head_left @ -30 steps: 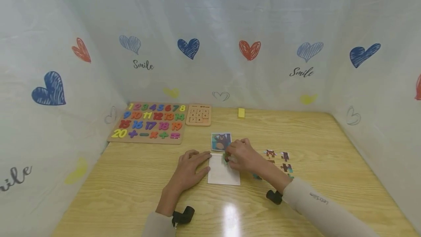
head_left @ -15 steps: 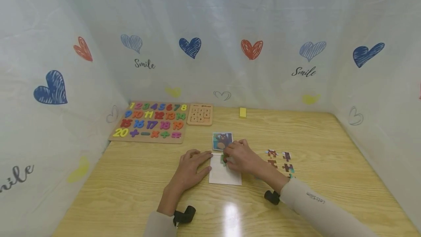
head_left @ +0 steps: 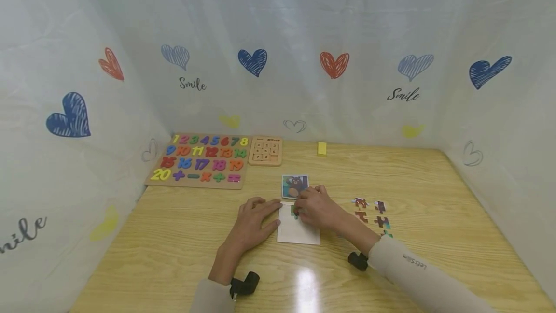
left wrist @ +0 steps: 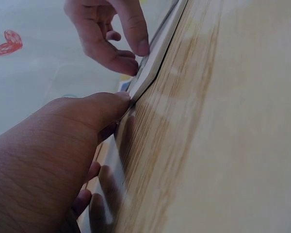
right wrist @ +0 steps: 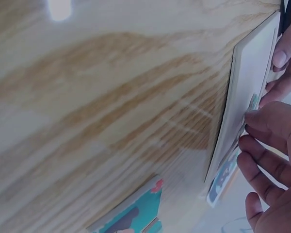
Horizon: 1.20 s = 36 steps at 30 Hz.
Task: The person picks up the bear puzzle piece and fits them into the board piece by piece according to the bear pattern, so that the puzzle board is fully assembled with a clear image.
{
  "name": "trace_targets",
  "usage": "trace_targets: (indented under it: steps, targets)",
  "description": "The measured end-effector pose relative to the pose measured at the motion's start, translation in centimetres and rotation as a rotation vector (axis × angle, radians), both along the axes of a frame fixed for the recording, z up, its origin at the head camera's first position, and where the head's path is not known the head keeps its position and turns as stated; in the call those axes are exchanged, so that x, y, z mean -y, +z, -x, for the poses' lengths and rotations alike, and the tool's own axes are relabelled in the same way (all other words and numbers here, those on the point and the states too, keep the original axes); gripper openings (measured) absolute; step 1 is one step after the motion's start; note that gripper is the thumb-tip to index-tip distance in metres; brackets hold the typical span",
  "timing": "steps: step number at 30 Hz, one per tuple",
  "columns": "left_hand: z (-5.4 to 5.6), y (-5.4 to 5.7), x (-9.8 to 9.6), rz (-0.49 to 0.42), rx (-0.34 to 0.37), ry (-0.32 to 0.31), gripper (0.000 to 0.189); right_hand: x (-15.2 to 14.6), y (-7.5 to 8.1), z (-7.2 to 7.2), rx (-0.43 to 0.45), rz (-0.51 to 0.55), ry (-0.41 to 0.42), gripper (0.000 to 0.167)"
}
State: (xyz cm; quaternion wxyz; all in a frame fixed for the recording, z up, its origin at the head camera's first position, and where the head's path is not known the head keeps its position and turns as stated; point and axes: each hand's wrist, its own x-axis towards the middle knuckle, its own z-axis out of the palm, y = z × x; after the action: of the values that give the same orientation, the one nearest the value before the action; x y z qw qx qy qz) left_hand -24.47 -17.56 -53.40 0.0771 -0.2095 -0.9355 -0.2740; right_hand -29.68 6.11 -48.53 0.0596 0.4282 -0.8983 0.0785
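Observation:
A flat white puzzle board (head_left: 298, 234) lies on the table in front of the person. My left hand (head_left: 248, 223) rests along its left side, the index finger reaching to the far left corner and the thumb touching the near edge, as the left wrist view also shows. With thumb and fingertips, my right hand (head_left: 320, 210) pinches a green jigsaw piece (head_left: 293, 210) down on the far part of the board. Much of that piece is hidden by the fingers. Just beyond the board lies a bear picture card (head_left: 294, 186).
Several loose jigsaw pieces (head_left: 382, 222) lie right of the board, partly behind the right forearm. A number board (head_left: 197, 186) and a wooden sliding number puzzle (head_left: 265, 162) sit at the back left. A yellow block (head_left: 322, 149) stands at the back edge. Printed curtains enclose the table.
My right hand has shifted slightly left with the green piece and lowered it flat onto the board. My left hand has stayed at the board's edge.

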Motion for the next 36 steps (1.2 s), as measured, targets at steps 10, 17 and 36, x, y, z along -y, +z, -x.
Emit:
trace_targets:
  steps: [10,17,36]
  targets:
    - [0.0,0.1,0.0,0.000,-0.003,-0.007,0.045,0.4,-0.1,0.0,-0.012,0.008,0.021,0.009]
    - [0.0,0.1,0.0,-0.004,-0.013,-0.007,0.044,0.7,-0.2,0.0,-0.023,0.003,0.030,0.008]
    - [0.0,0.1,-0.1,0.007,-0.006,-0.002,0.046,1.6,-0.1,0.1,-0.049,0.022,0.068,0.006]
